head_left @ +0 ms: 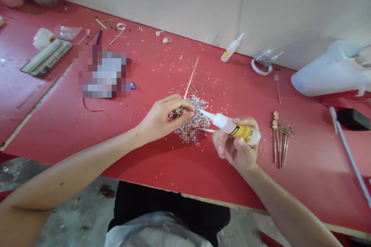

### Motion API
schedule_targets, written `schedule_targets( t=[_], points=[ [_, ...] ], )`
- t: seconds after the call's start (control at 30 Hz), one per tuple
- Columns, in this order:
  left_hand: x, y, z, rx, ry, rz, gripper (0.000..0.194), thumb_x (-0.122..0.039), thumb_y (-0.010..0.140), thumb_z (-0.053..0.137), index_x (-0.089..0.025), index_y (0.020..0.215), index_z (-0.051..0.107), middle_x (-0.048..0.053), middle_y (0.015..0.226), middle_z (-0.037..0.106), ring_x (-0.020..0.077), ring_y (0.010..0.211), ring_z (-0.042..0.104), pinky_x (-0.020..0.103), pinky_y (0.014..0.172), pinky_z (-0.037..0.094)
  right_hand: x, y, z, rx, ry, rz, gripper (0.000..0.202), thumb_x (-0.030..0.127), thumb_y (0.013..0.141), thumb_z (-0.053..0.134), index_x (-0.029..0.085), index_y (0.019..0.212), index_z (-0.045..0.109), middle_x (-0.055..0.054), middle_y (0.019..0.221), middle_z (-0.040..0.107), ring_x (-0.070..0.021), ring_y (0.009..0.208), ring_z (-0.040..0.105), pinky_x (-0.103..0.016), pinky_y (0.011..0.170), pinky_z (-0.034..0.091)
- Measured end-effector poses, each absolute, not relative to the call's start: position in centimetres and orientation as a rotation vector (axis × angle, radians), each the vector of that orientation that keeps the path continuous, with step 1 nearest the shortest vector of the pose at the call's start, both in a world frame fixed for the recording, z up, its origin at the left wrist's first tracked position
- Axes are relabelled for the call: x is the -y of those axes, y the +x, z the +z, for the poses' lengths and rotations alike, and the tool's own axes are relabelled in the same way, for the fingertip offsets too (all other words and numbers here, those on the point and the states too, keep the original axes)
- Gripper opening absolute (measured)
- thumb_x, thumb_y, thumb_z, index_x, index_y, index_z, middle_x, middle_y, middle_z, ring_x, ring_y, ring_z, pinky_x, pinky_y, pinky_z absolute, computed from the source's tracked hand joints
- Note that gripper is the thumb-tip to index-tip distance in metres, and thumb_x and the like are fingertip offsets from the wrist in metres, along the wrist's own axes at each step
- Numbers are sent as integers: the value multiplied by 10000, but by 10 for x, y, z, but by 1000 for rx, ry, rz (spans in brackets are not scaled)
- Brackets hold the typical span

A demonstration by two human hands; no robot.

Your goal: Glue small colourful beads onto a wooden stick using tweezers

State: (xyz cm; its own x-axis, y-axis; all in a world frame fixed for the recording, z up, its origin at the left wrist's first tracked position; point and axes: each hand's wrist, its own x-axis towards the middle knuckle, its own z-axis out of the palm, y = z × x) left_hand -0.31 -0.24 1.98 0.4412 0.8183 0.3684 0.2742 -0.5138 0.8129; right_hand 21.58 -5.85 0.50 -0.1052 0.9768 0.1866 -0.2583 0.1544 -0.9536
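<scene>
My left hand [168, 115] is closed, thumb and fingers pinched around the decorated head of a gold hair stick [191, 78]. Its thin shaft points away toward the wall, and the fingers partly cover the head. In my right hand [239, 146] is a clear glue bottle [242, 131] with a yellow label, tilted so its long nozzle reaches close to my left fingertips. Below both hands spreads a pile of small shiny rhinestones [189, 133]. A pale pointed tool [205, 130] shows beside my right fingers; its other end is hidden.
Several decorated hair sticks [280, 152] lie at right, with a single one [278, 88] behind them. Another glue bottle [232, 48] rests near the wall. A white container [324, 69] lies tilted at far right. At left are a long box [46, 58] and a blurred-out object [106, 73].
</scene>
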Motion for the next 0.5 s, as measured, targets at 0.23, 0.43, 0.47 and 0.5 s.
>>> schedule_targets(
  t=[0.23,0.43,0.47,0.5],
  points=[
    [6,-1,21,-780,2032,1069,97,-255,882,653,-164,909,632,31,834,635,105,703,568,228,653,471,57,216,6,1154,-832,1458,359,510,817,652,305,1087,536,81,458,520,-105,281,416,-217,277,320],
    [5,-2,22,-897,2005,1101,176,-272,821,722,-168,787,584,4,785,618,93,666,557,210,614,451,56,214,8,1168,-831,1505,350,552,810,645,311,1006,483,114,416,478,-94,250,393,-209,284,311],
    [4,-2,22,-899,2008,1103,179,-274,811,734,-169,805,589,8,800,625,97,680,566,211,622,456,55,213,9,1173,-822,1497,341,550,816,640,317,996,470,122,416,478,-84,237,371,-208,290,313],
    [4,-2,23,-899,2009,1107,183,-276,803,742,-169,822,595,12,816,631,102,696,575,213,631,461,55,213,10,1178,-812,1493,333,549,823,635,322,993,459,129,417,479,-76,226,353,-206,293,313]
  ],
)
